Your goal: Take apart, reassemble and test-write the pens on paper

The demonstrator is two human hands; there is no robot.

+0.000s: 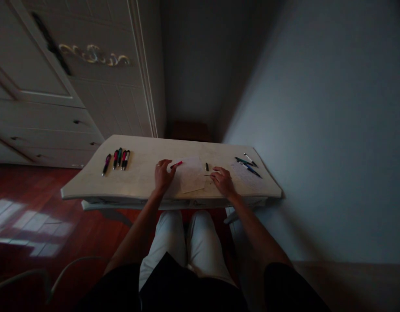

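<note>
My left hand (164,175) is over the left edge of a white paper sheet (191,180), thumb and forefinger closed at one end of a short red pen barrel (177,164). My right hand (223,181) is at the sheet's right side. Between its thumb and fingers is a thin dark pen refill (207,175), pointing left. A short black pen part (207,167) lies on the desk just beyond the refill, apart from both hands. Any smaller pieces near the right fingertips are too dim to make out.
Several assembled pens (119,158) lie in a row on the left of the white desk (144,173). On the right, several slimmer pens (250,167) rest on and near a written-on sheet (248,177). A wall (317,151) borders the right side; a cabinet (122,95) stands at back left.
</note>
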